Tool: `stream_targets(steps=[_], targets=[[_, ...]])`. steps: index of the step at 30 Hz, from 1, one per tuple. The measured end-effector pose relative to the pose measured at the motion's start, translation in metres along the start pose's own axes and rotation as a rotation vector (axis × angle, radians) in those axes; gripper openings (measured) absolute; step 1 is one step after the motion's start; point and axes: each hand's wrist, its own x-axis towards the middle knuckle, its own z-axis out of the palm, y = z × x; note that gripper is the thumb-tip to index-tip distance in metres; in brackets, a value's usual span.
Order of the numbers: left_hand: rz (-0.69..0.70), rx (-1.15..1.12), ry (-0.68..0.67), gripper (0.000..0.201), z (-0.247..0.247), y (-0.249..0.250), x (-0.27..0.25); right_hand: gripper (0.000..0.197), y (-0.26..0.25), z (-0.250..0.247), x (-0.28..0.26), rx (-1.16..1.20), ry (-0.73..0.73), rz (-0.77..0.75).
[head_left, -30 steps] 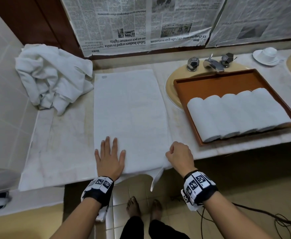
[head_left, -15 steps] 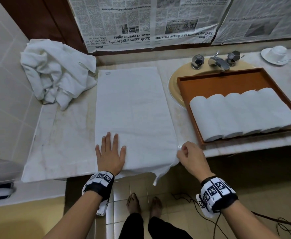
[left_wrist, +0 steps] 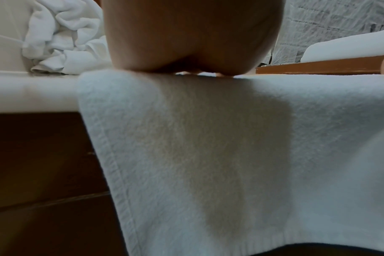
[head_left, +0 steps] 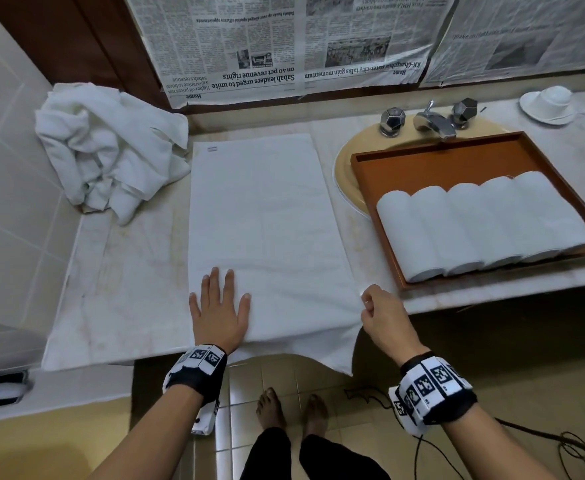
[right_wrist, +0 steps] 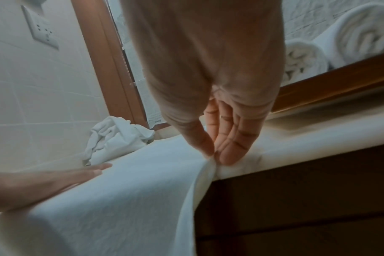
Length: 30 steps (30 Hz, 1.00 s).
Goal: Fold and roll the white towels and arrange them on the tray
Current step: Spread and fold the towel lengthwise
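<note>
- Flat towel (head_left: 263, 230) spread lengthwise on the marble counter (head_left: 118, 289), centre of frame; near end hangs over the front edge
- Left hand (head_left: 219, 311) lies palm-down on the towel's near left part, fingers straight, gripping nothing
- Right hand (head_left: 383, 315) pinches the towel's right edge at the counter lip, thumb against fingertips (right_wrist: 227, 155)
- Tray (head_left: 433, 159), right of frame, partly over the basin; five rolled towels (head_left: 481, 223) side by side inside
- Heap of loose towels (head_left: 111, 150), upper left
</note>
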Motion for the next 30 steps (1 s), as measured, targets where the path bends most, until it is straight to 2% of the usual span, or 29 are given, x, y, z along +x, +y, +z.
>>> stream_targets(steps=[8, 11, 14, 17, 20, 24, 28, 30], targets=[[0.011, -0.014, -0.025, 0.079, -0.005, -0.001, 0.000, 0.011, 0.003, -0.004, 0.004, -0.074, 0.052, -0.085], [0.015, -0.024, -0.018, 0.075, -0.006, 0.002, -0.003, 0.029, -0.010, 0.012, 0.006, -0.090, 0.089, -0.239], [0.017, -0.007, -0.016, 0.069, -0.002, 0.006, -0.008, 0.054, -0.021, 0.038, 0.015, -0.184, 0.011, -0.319], [0.003, 0.033, -0.017, 0.069, 0.000, 0.004, -0.010, 0.067, -0.018, 0.055, 0.020, -0.331, -0.086, -0.302], [-0.007, 0.043, -0.020, 0.067, -0.003, -0.004, -0.010, 0.072, -0.005, 0.055, 0.022, -0.456, -0.128, -0.250], [-0.019, 0.041, -0.032, 0.067, -0.006, -0.004, -0.011, 0.077, -0.022, 0.052, 0.029, -0.397, -0.052, -0.130], [0.019, -0.018, -0.045, 0.068, -0.010, 0.010, -0.005, 0.069, -0.057, 0.071, 0.042, -0.325, -0.053, -0.261], [-0.003, -0.020, -0.069, 0.070, -0.011, 0.006, 0.000, 0.069, -0.058, 0.078, 0.050, -0.353, -0.078, -0.251]])
